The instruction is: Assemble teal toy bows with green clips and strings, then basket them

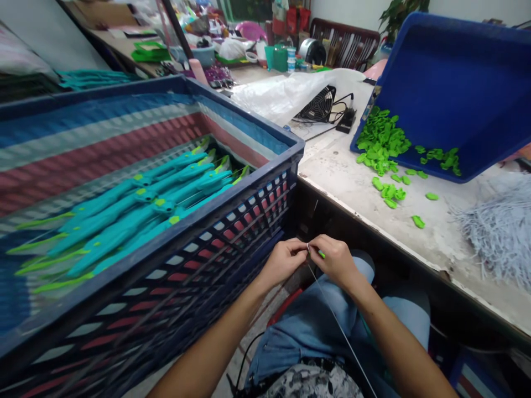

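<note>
My left hand (pixel 285 258) is closed in a pinch at a thin white string (pixel 341 327), above my lap. Right beside it, fingertips almost touching, my right hand (pixel 335 257) also pinches the string's end. A small bright green piece (pixel 322 254) shows between the right fingers, its shape mostly covered. From the fingers the string runs down across my jeans toward the bottom of the view. To the left, a lined blue crate (pixel 296 145) holds several long teal plastic bodies (pixel 120 221) with green parts.
On the white worktable (pixel 332 171) a tipped blue bin (pixel 452 83) spills small green plastic pieces (pixel 381 138). A bundle of pale strings (pixel 501 226) lies at the right. Farther back are a black fan (pixel 319 105) and a plastic sheet (pixel 277 97). The table's edge runs close beyond my hands.
</note>
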`<control>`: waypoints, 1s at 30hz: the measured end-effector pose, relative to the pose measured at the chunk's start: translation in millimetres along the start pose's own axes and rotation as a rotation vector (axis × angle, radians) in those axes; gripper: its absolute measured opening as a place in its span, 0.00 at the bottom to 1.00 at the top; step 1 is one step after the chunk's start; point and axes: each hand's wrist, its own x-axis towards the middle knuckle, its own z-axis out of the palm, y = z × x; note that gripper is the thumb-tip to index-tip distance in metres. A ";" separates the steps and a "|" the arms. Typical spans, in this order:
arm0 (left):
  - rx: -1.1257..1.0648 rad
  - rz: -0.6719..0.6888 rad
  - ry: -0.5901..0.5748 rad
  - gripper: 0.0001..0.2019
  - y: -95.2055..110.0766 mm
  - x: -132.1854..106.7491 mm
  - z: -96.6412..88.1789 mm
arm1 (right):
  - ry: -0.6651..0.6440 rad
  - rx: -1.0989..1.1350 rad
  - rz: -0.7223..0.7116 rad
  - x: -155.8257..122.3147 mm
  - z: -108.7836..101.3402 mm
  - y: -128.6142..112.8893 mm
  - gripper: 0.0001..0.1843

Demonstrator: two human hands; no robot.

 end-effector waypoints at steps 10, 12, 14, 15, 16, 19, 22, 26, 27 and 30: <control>0.073 -0.087 0.117 0.11 -16.1 -1.9 3.1 | 0.111 0.339 0.181 -14.3 14.4 3.9 0.09; 0.051 -0.083 0.018 0.12 -16.4 -4.8 -0.8 | 0.108 0.342 0.147 -18.9 16.5 3.2 0.09; 0.063 -0.078 -0.047 0.13 -17.4 -7.3 -5.6 | 0.116 0.318 0.090 -23.9 19.3 0.4 0.08; 0.086 -0.077 -0.065 0.14 -18.5 -8.5 -7.8 | 0.118 0.290 0.060 -26.1 21.4 -1.5 0.08; 0.114 -0.076 -0.072 0.13 -20.0 -9.7 -9.6 | 0.114 0.253 0.035 -27.9 24.3 -3.4 0.08; 0.181 -0.070 -0.038 0.11 -24.1 -15.5 -11.8 | 0.077 0.111 -0.003 -30.2 35.8 -4.5 0.09; 0.195 -0.061 0.005 0.10 -25.7 -25.4 -11.0 | 0.124 -0.031 0.062 -33.2 42.0 5.8 0.11; 0.172 -0.046 0.058 0.12 -27.6 -35.1 -12.0 | 0.264 -0.043 0.251 -62.7 19.9 22.8 0.11; 0.160 -0.050 0.068 0.13 -28.5 -35.3 -12.4 | 0.271 -0.019 0.279 -74.2 10.5 23.6 0.09; 0.141 -0.061 0.068 0.13 -29.7 -31.6 -11.3 | 0.261 0.038 0.306 -100.0 -12.6 13.7 0.06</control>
